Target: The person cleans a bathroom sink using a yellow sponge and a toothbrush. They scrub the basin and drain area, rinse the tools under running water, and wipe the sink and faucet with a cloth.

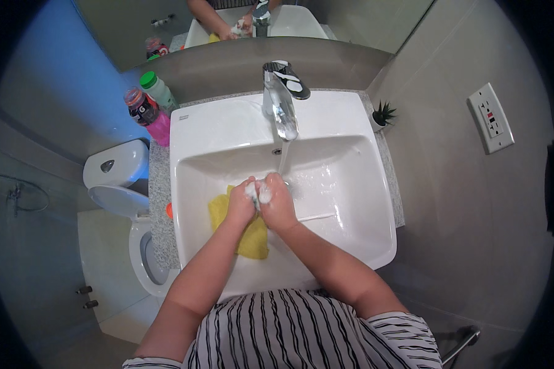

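My left hand (241, 201) and my right hand (276, 201) are close together over the white washbasin (351, 184), fingers curled around a small foam-covered thing (257, 196). White suds hide most of it, so its kind is unclear. A yellow cloth (254, 240) lies in the basin under my left wrist. Just beyond my right hand, a stream of water (284, 157) runs from the chrome faucet (284, 108). A thin white stick-like thing (317, 217) lies on the basin floor, right of my right wrist.
A pink drink bottle (148, 116) and a green-capped bottle (158, 92) stand at the back left of the granite counter (161, 184). An orange cap (169, 211) lies beside the basin. At the right sits a small potted plant (382, 116). A toilet (143, 244) is to the left.
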The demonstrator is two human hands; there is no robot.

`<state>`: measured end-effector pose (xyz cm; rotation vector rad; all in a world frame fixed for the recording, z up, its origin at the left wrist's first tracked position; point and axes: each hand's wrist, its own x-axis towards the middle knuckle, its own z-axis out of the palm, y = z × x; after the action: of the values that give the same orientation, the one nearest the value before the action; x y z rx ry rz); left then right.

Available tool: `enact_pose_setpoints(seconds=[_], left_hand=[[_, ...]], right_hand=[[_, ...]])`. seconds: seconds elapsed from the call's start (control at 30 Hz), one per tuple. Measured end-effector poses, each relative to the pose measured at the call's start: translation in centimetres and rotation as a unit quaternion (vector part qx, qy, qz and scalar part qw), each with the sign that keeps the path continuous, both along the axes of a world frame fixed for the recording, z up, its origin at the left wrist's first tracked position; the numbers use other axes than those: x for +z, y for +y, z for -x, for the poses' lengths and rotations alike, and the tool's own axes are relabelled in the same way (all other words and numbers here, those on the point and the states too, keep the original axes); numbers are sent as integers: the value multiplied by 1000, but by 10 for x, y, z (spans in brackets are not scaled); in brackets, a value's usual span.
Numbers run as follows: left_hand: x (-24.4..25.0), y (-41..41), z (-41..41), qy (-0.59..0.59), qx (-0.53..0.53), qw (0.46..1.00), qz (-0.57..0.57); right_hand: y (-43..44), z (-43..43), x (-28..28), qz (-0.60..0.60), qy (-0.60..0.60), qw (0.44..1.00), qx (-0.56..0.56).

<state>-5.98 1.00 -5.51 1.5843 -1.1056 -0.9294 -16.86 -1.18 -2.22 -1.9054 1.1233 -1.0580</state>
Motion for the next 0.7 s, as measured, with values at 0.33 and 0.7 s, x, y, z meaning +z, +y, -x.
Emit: enact_pose_setpoints(seconds=[0.33,0.7], left_hand=[[7,0,11,-60,-5,998,-2],[8,-6,-4,70,28,997,-29]], right_hand=[[-17,10,7,-120,23,991,-62],[-22,37,-7,-250,359,898,39]])
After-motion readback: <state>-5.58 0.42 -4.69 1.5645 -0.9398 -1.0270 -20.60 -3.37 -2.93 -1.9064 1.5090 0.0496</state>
